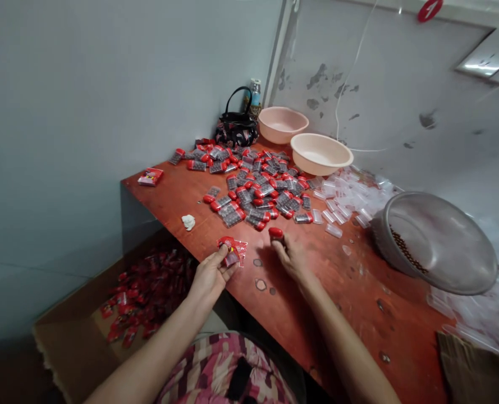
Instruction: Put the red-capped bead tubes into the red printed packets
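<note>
My left hand [210, 275] pinches a small red printed plastic packet [237, 251] between thumb and fingers, above the table's near edge. To its right, my right hand [292, 259], slightly blurred, is closed on a small container whose red cap [275, 232] points away from me; the rest of it is hidden by my fingers. Just beyond both hands lies a spread pile of red-capped clear containers [245, 195] filled with dark contents. A flat red packet [150, 177] rests at the table's left edge.
The red table [316, 314] meets walls behind. Pink basin [280, 124], cream basin [320, 154], black handbag [236, 129] and bottle [255, 92] stand at the back. Clear empty tubes [346, 196] and a tilted grey bowl [438, 241] with brown beads lie right. A cardboard box [72, 336] of red packets sits below left.
</note>
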`<state>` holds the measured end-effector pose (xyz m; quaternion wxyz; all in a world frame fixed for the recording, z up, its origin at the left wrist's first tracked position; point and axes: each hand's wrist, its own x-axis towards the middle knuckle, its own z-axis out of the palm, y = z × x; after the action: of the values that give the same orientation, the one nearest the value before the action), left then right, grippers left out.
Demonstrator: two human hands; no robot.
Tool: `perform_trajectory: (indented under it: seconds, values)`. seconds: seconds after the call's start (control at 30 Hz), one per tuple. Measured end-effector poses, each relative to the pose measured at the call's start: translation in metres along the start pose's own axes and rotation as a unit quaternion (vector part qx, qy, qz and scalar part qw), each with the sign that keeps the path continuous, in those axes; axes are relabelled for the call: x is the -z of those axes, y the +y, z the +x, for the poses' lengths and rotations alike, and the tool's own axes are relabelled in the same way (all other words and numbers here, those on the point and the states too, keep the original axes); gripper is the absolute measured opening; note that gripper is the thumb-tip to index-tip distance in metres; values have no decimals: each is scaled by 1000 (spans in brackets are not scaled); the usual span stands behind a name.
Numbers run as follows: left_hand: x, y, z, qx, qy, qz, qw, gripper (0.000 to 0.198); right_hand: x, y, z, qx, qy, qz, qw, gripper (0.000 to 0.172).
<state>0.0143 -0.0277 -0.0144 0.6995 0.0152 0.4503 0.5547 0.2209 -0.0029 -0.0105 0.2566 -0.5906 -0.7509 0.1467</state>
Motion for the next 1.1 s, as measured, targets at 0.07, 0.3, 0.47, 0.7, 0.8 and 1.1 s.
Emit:
perform_trajectory:
  seconds: [0.07, 0.3, 0.47, 0.7, 0.8, 1.1]
  values:
    - [-3, -1, 3, -5, 2, -31, 999, 3, -11, -24, -30, -54, -35, 175, 982, 18]
    - [-17, -11, 0, -2, -41, -39, 998, 5, -39, -77, -71, -163, -23, 376, 912, 18]
    - [-25, -16, -14, -16, -95, 2, 995, 9, -40, -76, -68, -178, -8, 405, 897, 17]
    - [-22, -15, -19, -45, -181, 99, 978, 16, -35, -75, -69, -198, -5, 475, 857, 18]
    - [-19, -18, -15, -39, -194, 125, 972, 15, -36, -73, -71, -182, 32, 425, 886, 16]
    - [-12, -14, -14, -10, -252, 228, 940, 20, -38, -71, -67, -221, -35, 556, 800, 22]
